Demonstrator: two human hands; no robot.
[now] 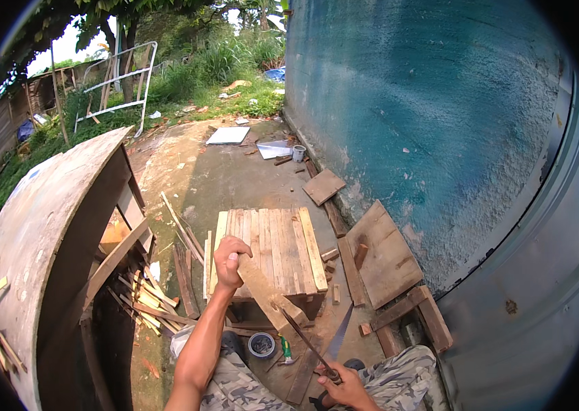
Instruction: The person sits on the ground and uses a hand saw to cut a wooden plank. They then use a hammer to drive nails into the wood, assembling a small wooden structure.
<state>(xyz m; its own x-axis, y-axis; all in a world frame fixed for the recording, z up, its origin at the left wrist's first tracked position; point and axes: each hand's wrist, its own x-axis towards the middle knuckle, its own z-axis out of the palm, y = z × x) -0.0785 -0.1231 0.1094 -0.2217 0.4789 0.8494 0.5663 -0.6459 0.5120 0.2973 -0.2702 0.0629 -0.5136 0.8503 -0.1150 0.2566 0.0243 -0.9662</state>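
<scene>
My left hand (232,262) is closed around the upper end of a short wooden board (262,291), holding it tilted above a slatted wooden crate-like stand (272,240). My right hand (345,389) grips the brown handle of a long, thin, dark-bladed tool (306,342). The tool's tip reaches the board's lower end and appears to touch it; its exact kind is unclear. Beyond my right hand a handsaw blade (341,330) slants up from the ground, its handle hidden. Between my knees stand a small tub (262,344) of dark bits and a green-handled hammer (286,350).
A large weathered wooden panel (49,219) leans on the left, with a heap of thin wood strips (149,301) beside it. Boards (385,257) rest against the blue wall (412,123) at right. A grey can (298,153) and a white sheet (228,135) lie farther off.
</scene>
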